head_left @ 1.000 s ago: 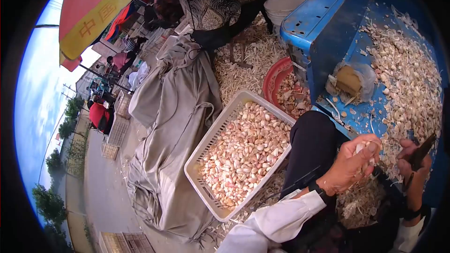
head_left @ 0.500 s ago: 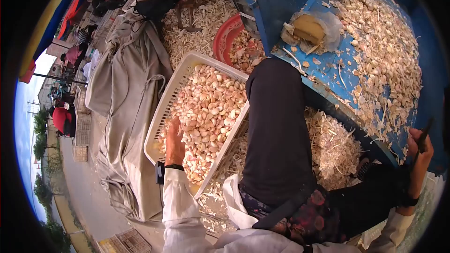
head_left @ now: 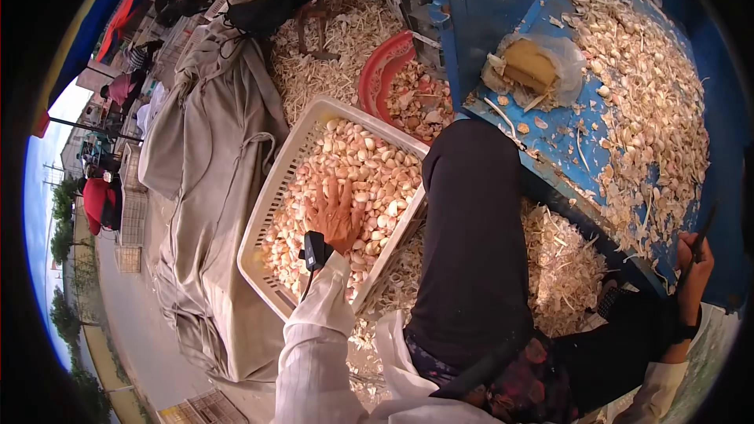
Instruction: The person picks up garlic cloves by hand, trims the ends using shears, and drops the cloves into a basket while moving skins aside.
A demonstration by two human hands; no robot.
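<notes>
My left hand (head_left: 334,214) lies palm down with spread fingers on the garlic cloves (head_left: 363,159) that fill a cream plastic crate (head_left: 253,229). A black device is strapped at that wrist. At the far right, my right hand (head_left: 694,265) is closed around a dark knife (head_left: 709,228), its blade pointing up, beside the edge of a blue tray (head_left: 585,122). Garlic cloves and loose skins (head_left: 648,126) are heaped in the tray.
A red basin (head_left: 377,71) with garlic bits stands behind the crate. A yellowish block in clear plastic (head_left: 530,64) lies in the blue tray. Grey cloth (head_left: 220,188) drapes left of the crate. Garlic skins (head_left: 554,255) cover the ground. A person in red (head_left: 100,202) is far left.
My left hand has moved right from the crate's left part and now lies flat with fingers spread. My right hand still holds the knife, slightly lower. The view has shifted a little.
</notes>
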